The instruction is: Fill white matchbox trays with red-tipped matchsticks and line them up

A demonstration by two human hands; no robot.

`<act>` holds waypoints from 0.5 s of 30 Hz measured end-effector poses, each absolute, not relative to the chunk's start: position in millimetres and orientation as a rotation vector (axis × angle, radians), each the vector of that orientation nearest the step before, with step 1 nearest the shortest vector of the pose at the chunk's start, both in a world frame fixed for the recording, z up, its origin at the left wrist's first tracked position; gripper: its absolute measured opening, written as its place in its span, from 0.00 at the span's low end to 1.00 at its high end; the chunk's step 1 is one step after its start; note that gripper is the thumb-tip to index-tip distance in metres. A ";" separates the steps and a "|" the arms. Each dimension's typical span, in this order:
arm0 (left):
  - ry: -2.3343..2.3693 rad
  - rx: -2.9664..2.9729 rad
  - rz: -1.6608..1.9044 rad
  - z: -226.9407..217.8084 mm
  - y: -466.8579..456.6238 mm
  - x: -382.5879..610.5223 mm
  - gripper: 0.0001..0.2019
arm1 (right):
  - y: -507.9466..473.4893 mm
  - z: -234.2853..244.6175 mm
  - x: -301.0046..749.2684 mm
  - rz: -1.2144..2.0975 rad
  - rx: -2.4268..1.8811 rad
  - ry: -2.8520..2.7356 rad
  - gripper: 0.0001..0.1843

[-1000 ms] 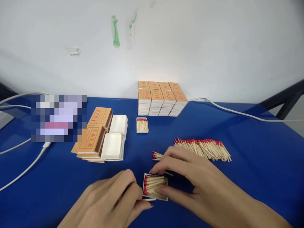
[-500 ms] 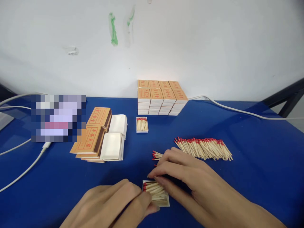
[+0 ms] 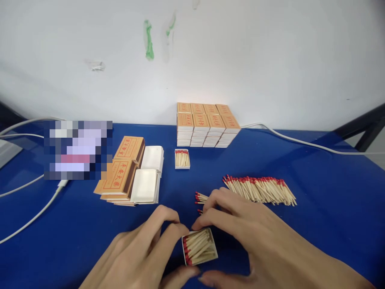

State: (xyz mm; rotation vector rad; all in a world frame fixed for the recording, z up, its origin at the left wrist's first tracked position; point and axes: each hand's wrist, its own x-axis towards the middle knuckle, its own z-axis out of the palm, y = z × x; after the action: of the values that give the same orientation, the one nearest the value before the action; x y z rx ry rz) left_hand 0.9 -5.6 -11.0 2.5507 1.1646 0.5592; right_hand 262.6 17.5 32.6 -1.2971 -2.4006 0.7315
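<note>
A white matchbox tray (image 3: 215, 252) lies tilted on the table between both hands, filled with red-headed matches (image 3: 198, 245). My left hand (image 3: 141, 249) grips its left side, index fingertip at the upper corner and thumb at the lower edge. My right hand (image 3: 240, 228) arches over the tray's right side. Its index fingertip touches the far edge, while its thumb is spread below the near edge, apart from it. Several loose matches (image 3: 201, 197) lie beyond the right fingers, partly hidden by them. A wide pile of matches (image 3: 260, 189) lies farther right.
Another filled tray (image 3: 182, 159) sits ahead, before stacked matchboxes (image 3: 209, 124) at the wall. Left of it are orange matchbox sleeves (image 3: 118, 176) and empty white trays (image 3: 144, 185). White cables (image 3: 39, 212) and a blurred-out object (image 3: 78, 150) occupy the far left of the blue table.
My right thumb has come off the matches and moved down toward me. My left fingers have drawn back from inside the tray to its side. The tray has turned slightly, its contents more exposed.
</note>
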 end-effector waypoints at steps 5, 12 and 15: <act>1.254 2.420 0.673 -0.3 -1.7 3.2 0.23 | 19.4 33.1 265.7 0.642 -1.227 -2.462 0.18; 1.298 2.349 0.789 9.0 1.2 7.9 0.27 | 16.8 28.0 264.3 0.550 -1.225 -2.500 0.16; 1.341 2.265 0.787 9.5 -1.2 6.2 0.30 | 16.2 30.0 260.7 0.554 -1.222 -2.435 0.12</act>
State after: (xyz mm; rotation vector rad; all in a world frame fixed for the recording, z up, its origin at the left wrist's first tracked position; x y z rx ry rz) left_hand 6.2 -1.2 9.5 2.2648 1.3409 0.7875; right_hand 260.7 16.2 30.0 -1.2220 -2.4352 0.5540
